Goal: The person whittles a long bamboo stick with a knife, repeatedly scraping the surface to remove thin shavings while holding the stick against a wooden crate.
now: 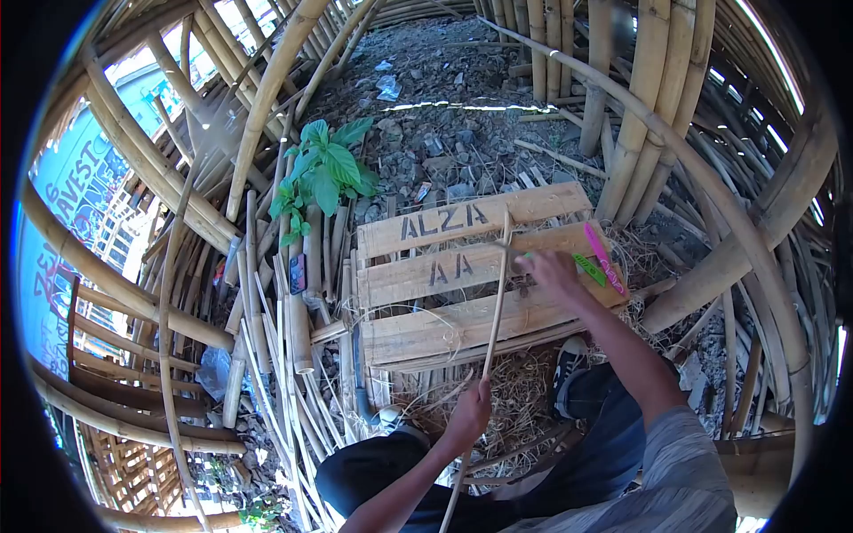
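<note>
My left hand (471, 413) is closed around a long, thin bamboo strip (496, 324), which slants up across a wooden crate (409, 289) in front of my knees. Over the crate's slats, my right hand (551, 274) is closed on a knife (513, 249); its dark, narrow blade lies against the strip near the upper end. Most of the handle is hidden by the fingers, with a bit of green showing. Just right of that hand, a green lettered object (587, 268) and a pink one (604, 257) lie on the crate.
Bamboo poles (657, 107) stand close on the right and left. A leafy plant (327, 169) grows beyond the crate's left corner. A phone (297, 274) rests on cut bamboo at the left. Shavings (511, 391) cover the ground by my feet.
</note>
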